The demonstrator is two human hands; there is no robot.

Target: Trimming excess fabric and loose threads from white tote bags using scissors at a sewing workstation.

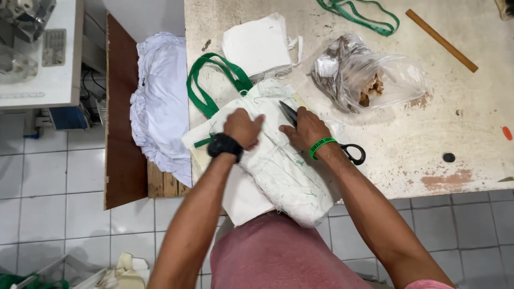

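White cloth bag [278,166] pinned flat on counter [428,134] under left hand [242,127]; right hand [308,130], grip closed around scissors [321,134]; best cutting slowly, cloth taut.

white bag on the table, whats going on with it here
A person stands at a worn worktable, both hands on a white cloth bag with green handles that hangs over the table's edge. The left hand presses down on the fabric. The right hand rests on the bag over a pair of black-handled scissors; whether it grips them is unclear. Beyond lie folded white cloth pieces, a crumpled plastic bag, a green tape measure and a wooden ruler.
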